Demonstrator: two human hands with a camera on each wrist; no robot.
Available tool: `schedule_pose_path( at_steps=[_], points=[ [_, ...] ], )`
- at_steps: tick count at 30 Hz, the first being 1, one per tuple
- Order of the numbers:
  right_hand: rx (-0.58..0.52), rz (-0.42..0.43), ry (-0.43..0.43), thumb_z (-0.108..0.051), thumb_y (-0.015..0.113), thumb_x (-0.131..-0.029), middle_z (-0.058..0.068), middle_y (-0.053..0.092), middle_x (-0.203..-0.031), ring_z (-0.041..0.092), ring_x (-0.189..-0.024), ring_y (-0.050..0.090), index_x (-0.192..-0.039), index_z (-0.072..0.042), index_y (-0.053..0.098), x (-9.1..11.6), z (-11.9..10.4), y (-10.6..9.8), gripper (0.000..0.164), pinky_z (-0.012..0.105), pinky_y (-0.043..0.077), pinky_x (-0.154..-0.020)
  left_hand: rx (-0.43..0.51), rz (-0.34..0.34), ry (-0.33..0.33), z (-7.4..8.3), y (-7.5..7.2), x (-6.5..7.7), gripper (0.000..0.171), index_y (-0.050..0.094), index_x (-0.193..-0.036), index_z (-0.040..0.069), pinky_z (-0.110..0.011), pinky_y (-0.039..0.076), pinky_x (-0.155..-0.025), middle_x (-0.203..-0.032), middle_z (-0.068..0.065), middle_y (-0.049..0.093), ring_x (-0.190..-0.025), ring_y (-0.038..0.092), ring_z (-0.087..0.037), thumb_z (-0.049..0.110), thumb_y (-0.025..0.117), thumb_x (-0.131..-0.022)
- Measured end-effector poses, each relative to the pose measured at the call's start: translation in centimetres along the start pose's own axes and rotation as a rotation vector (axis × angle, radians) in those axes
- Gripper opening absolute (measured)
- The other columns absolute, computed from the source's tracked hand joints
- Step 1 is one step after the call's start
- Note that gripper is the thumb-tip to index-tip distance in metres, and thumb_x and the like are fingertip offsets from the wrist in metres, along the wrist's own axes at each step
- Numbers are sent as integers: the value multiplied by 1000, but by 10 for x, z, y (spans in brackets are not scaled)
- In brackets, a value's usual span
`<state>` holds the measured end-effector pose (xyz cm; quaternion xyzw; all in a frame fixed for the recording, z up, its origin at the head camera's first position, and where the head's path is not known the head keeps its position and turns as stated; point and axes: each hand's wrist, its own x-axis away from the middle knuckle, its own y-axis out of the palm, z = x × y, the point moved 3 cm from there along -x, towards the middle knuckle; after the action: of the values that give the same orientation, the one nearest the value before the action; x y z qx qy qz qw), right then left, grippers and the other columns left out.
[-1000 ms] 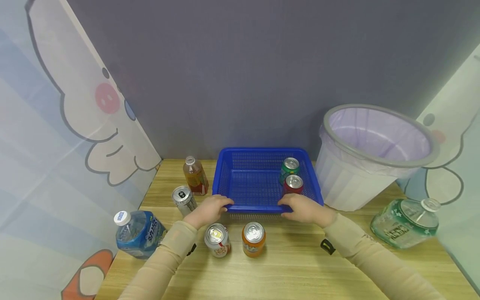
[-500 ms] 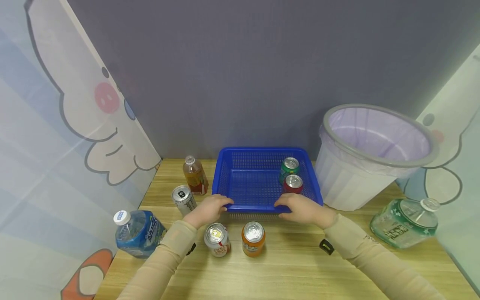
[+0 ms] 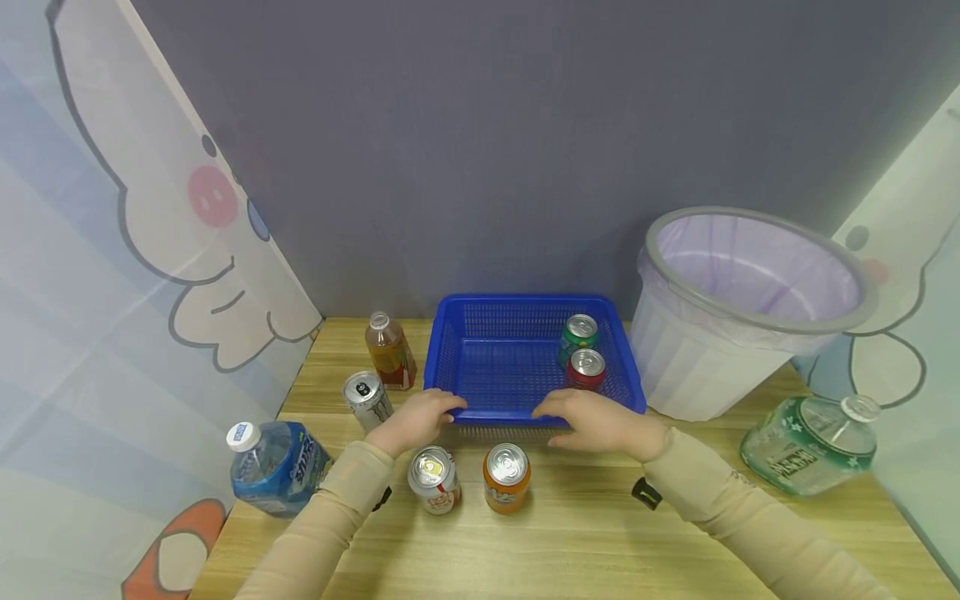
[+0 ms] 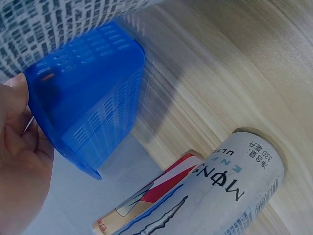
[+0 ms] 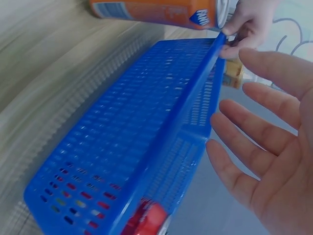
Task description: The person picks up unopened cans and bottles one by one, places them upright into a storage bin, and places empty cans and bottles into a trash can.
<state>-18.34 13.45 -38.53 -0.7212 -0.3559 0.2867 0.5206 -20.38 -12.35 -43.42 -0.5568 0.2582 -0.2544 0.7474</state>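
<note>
A blue plastic basket (image 3: pixel 487 367) stands against the grey wall, with a green can (image 3: pixel 580 335) and a red can (image 3: pixel 586 368) upright at its right end. At the front left part of the rim, my left hand (image 3: pixel 417 418) pinches the edge between thumb and fingers; the left wrist view shows this hand (image 4: pixel 22 161) at the rim. My right hand (image 3: pixel 600 421) is above the front rim, near the red can. In the right wrist view its fingers (image 5: pixel 244 122) are spread and extended, holding nothing. An orange Fanta can (image 3: pixel 507 478) and a white-and-red can (image 3: pixel 435 481) stand in front of the basket.
Left of the basket stand a silver Monster can (image 3: pixel 368 402) and an amber drink bottle (image 3: pixel 392 354). A large blue-labelled bottle (image 3: pixel 277 467) is at the left edge. On the right are a lined waste bin (image 3: pixel 678 358) and a green-labelled bottle (image 3: pixel 810 446).
My right hand has slid left along the front rim, its fingers straightening. The left hand and the basket have stayed in place.
</note>
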Motion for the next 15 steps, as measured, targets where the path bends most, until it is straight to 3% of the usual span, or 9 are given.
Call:
schedule_pose_path(
  at_steps=[15],
  points=[
    [-24,-84,-61,-21,76,-78,1,64,-115,18,-108,60,-120,-10,62,-12,-29,-1,46,32,51,-94,-5,-1,-6,-1,1,0,28,64,-116,7,-42,50,-93,-109,-9,68,-103,63,-28,4,62,-88]
  ],
)
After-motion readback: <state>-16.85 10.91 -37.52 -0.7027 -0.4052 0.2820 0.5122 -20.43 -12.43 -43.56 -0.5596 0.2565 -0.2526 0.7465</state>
